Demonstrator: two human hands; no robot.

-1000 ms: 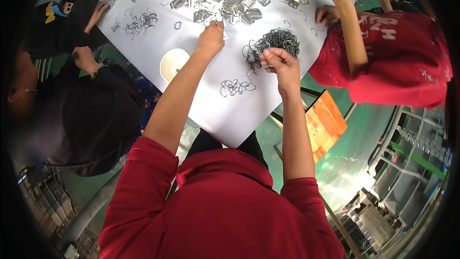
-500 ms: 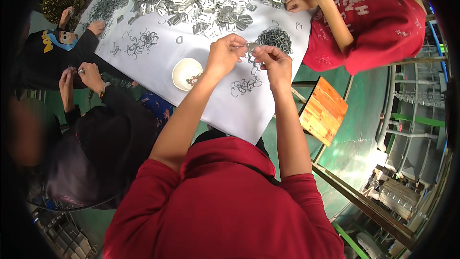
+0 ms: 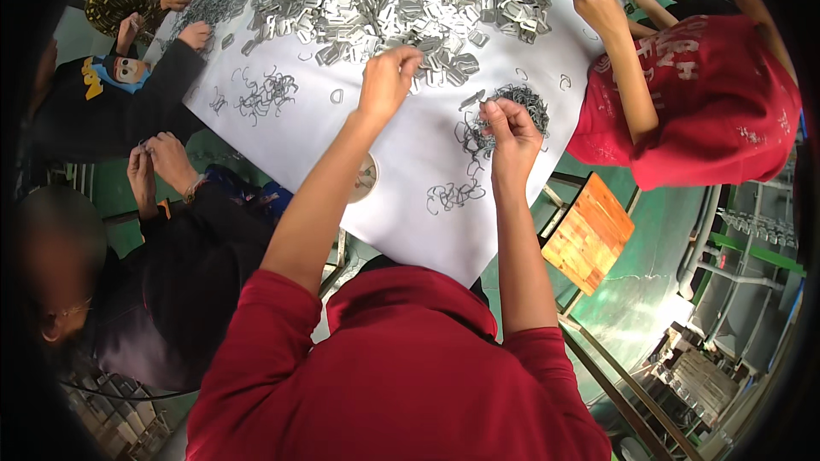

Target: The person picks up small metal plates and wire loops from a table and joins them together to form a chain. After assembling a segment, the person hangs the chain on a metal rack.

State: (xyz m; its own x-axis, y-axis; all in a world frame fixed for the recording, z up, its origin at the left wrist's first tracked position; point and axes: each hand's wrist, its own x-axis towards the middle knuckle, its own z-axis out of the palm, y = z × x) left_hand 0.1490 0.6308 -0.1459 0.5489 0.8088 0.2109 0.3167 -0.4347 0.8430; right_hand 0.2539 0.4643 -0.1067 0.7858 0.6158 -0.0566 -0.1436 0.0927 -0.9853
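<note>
My right hand (image 3: 517, 138) is closed in a pinch, with a small flat grey metal piece (image 3: 471, 101) at its fingertips. Just behind that hand lies a dense heap of bent wire rings (image 3: 531, 102), with looser rings trailing toward me. My left hand (image 3: 386, 85) is at the near edge of a large pile of flat slotted metal pieces (image 3: 389, 0). Its fingers are bent together, and what is between them, if anything, is too small to make out. A pale round bowl (image 3: 374, 183) is partly hidden by my left forearm.
The white-covered table (image 3: 376, 235) holds further wire rings (image 3: 454, 196) near me and more (image 3: 269, 96) at the left. Co-workers sit along both sides, a red-shirted person (image 3: 700, 102) at right. A wooden stool (image 3: 589, 232) stands beside the table's right edge.
My hands were together over the table, both at a small metal piece. They have moved apart: the left forward to the pile, the right staying by the ring heap with the piece. The view has shifted.
</note>
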